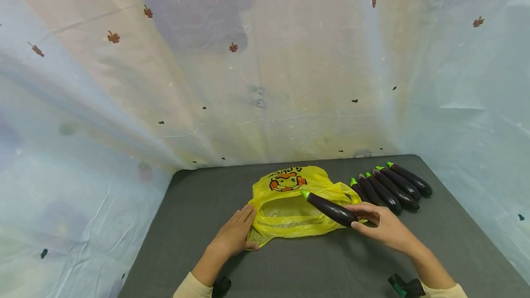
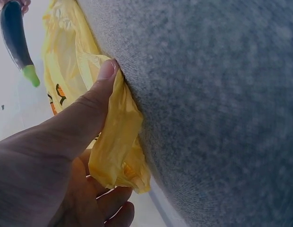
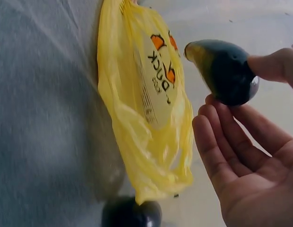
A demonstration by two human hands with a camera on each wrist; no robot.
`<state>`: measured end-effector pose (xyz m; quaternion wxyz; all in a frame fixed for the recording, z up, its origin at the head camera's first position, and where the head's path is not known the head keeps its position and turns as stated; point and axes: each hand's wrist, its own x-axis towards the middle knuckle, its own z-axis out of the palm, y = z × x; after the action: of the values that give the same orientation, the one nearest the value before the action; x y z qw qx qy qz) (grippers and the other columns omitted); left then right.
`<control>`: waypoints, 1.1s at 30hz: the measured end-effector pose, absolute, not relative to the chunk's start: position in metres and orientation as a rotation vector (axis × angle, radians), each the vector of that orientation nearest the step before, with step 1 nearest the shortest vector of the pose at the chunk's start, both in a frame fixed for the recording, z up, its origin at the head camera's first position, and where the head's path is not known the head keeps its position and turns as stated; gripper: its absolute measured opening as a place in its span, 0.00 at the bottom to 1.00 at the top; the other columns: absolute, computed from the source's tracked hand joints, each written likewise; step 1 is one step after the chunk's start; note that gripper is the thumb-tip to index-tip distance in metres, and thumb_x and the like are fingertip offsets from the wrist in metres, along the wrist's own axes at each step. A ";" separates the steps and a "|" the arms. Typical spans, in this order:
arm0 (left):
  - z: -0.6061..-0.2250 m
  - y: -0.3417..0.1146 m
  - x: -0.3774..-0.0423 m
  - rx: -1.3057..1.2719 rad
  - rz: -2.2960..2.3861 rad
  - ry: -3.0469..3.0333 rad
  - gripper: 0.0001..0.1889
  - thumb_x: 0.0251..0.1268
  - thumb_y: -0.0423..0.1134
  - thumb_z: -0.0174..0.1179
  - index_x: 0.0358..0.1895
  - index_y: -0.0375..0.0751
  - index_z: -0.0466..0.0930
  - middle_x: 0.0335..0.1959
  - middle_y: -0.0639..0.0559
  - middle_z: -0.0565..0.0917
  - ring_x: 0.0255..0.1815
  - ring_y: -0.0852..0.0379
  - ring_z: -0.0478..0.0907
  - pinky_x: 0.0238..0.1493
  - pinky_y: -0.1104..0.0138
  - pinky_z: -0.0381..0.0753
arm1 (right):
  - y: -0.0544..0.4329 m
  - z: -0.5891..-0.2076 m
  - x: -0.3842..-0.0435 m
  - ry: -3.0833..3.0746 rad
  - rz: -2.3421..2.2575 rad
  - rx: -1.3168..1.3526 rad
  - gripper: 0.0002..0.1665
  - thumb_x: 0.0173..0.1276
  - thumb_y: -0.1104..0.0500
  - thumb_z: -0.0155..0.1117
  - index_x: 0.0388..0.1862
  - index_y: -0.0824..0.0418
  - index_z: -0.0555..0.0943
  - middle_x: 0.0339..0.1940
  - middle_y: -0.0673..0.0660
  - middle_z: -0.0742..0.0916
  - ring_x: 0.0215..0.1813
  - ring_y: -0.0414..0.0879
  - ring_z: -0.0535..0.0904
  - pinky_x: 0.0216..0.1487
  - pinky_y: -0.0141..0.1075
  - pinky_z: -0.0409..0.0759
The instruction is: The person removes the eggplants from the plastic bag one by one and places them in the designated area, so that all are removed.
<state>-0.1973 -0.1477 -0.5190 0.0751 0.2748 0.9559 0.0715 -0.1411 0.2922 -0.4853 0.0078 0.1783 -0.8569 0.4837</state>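
Note:
A yellow plastic bag (image 1: 290, 232) with a printed duck lies on the grey table, its mouth partly spread. At its left side my left hand (image 1: 233, 231) grips the edge, the thumb on one face of the plastic and the fingers behind it in the left wrist view. My right hand (image 1: 383, 226) pinches an eggplant (image 1: 331, 209) by its thick end between thumb and fingers. This eggplant hangs over the right part of the bag, green stem end pointing left toward the opening. In the right wrist view the held eggplant (image 3: 227, 71) is seen above the bag (image 3: 130, 127).
Several more eggplants (image 1: 399, 183) lie side by side at the table's right rear, just right of the bag. The table (image 1: 198, 197) backs onto a pale plastic sheet (image 1: 265, 82) with small leaf prints, which also hangs along both sides.

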 end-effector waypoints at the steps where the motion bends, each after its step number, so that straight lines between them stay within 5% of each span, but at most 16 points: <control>1: -0.519 -0.148 -0.197 0.823 0.213 2.866 0.55 0.61 0.55 0.79 0.84 0.30 0.60 0.86 0.36 0.59 0.87 0.39 0.56 0.85 0.47 0.58 | 0.295 -0.485 -0.141 -2.681 1.501 0.550 0.23 0.78 0.58 0.71 0.69 0.60 0.84 0.61 0.59 0.87 0.56 0.32 0.84 0.58 0.35 0.88; 8: -0.520 -0.148 -0.198 0.804 0.209 2.862 0.56 0.61 0.56 0.78 0.84 0.31 0.60 0.86 0.36 0.58 0.87 0.39 0.55 0.86 0.47 0.57 | 0.315 -0.483 -0.139 -2.632 1.430 0.523 0.23 0.78 0.62 0.70 0.69 0.64 0.83 0.63 0.63 0.85 0.58 0.27 0.81 0.56 0.26 0.85; 20: -0.519 -0.147 -0.198 0.798 0.210 2.861 0.55 0.61 0.56 0.78 0.84 0.31 0.60 0.86 0.36 0.59 0.87 0.39 0.56 0.85 0.47 0.58 | 0.353 -0.482 -0.144 -2.593 1.318 0.406 0.25 0.79 0.62 0.70 0.72 0.62 0.81 0.64 0.35 0.81 0.59 0.19 0.77 0.56 0.17 0.79; 28: -0.518 -0.148 -0.198 0.798 0.224 2.856 0.55 0.61 0.55 0.78 0.84 0.30 0.60 0.86 0.36 0.59 0.87 0.39 0.56 0.86 0.47 0.58 | 0.378 -0.481 -0.153 -2.678 1.149 0.240 0.28 0.80 0.55 0.70 0.74 0.61 0.80 0.66 0.44 0.80 0.56 0.13 0.72 0.47 0.21 0.82; 33: -0.516 -0.147 -0.197 0.791 0.233 2.853 0.55 0.61 0.55 0.79 0.84 0.30 0.60 0.86 0.36 0.59 0.87 0.39 0.56 0.86 0.47 0.57 | 0.391 -0.484 -0.157 -2.698 1.129 0.162 0.29 0.80 0.53 0.69 0.75 0.62 0.79 0.66 0.41 0.79 0.54 0.10 0.70 0.45 0.20 0.81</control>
<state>-0.1971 -0.1474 -0.5165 0.0858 0.2654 0.9571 0.0782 -0.1567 0.3914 -0.4840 0.1058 0.0551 -0.9159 0.3832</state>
